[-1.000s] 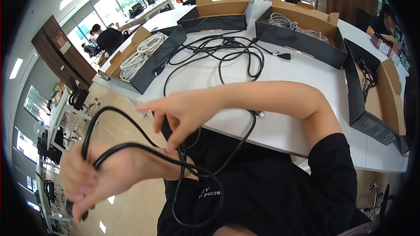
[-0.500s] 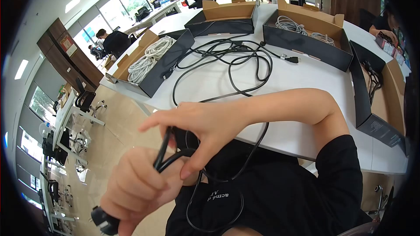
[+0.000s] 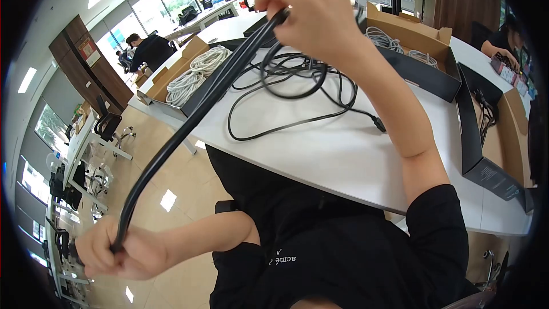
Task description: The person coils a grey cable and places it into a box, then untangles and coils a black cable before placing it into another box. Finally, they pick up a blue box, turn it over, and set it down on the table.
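Note:
My left hand (image 3: 123,249) is closed around one end of a doubled black cable (image 3: 177,137) at the lower left, out over the floor. A dark piece, partly hidden, sticks out beyond the fist. High in the middle, my right hand (image 3: 311,14) is closed on the same strands, which run taut between the two hands. Below the right hand hangs a loop of cable, blurred. More black cable (image 3: 286,123) lies in loose coils on the white table, with a black connector (image 3: 378,124) near the right forearm.
Open boxes stand round the table (image 3: 320,163): one with white cables (image 3: 197,74) at left, one with grey cables (image 3: 383,40) at back right, one with black cables (image 3: 486,114) at right. A person (image 3: 506,46) sits far right; another (image 3: 150,51) sits behind left.
My hands have moved far apart, the right one up over the table, the left one down and left. The strands are now stretched between them, and the connector on the table has shifted nearer.

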Tool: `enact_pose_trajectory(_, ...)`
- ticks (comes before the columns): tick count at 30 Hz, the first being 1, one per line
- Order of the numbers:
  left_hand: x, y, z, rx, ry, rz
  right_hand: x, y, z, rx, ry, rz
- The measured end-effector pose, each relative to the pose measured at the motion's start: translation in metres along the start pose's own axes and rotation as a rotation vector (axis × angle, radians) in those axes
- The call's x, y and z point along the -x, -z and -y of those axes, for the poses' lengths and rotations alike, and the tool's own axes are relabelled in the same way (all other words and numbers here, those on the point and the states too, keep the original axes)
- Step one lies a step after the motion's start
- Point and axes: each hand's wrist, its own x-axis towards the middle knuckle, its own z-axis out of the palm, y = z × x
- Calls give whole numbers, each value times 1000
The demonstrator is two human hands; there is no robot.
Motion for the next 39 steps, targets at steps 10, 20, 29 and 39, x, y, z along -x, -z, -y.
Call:
enact_pose_trajectory(10,-6,-8,-21,-186,-130,278,-8,12,-73,533,292,-648)
enact_pose_trajectory(20,3,9,-20,-236,-63,199,30,4,-103,516,236,-363)
enact_pose_trajectory(29,10,9,-47,-325,-65,281,54,-3,-143,398,215,-273)
enact_pose_trajectory(39,4,1,-124,-320,-117,151,93,-7,-180,886,156,-167)
